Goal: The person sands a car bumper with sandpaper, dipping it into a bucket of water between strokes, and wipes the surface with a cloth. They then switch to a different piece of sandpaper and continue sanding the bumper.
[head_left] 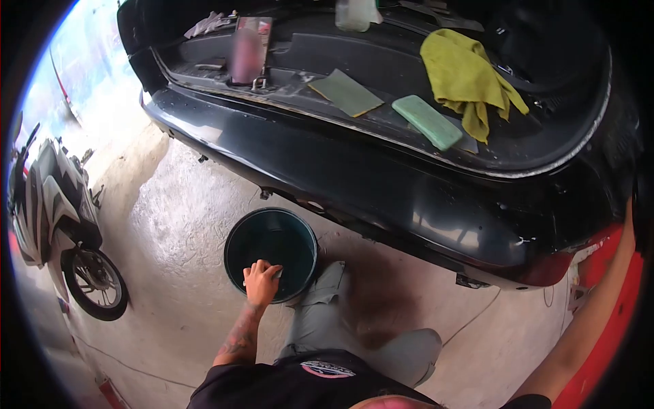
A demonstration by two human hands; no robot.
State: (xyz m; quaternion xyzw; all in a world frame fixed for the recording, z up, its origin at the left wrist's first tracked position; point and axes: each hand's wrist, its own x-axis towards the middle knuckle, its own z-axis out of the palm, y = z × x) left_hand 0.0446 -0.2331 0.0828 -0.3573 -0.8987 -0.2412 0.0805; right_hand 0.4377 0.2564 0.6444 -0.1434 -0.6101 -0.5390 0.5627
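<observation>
My left hand (262, 281) is over the near side of a dark round bucket (227, 238) on the floor. Its fingers are closed, and a small pale edge shows at the fingertips; what it belongs to I cannot make out. Dark liquid seems to fill the bucket's inside. My right arm (593, 327) reaches up along the right side toward the corner of a black car bumper (381, 198); the hand itself is lost in the dark edge of the view.
On the car's boot sill lie a yellow-green cloth (466, 71), a light green block (428, 123), a grey-green sheet (346, 93) and a blurred pinkish item (246, 56). A clear container (354, 15) stands farther in. A motorcycle (61, 204) is parked at left. Thin cables cross the floor.
</observation>
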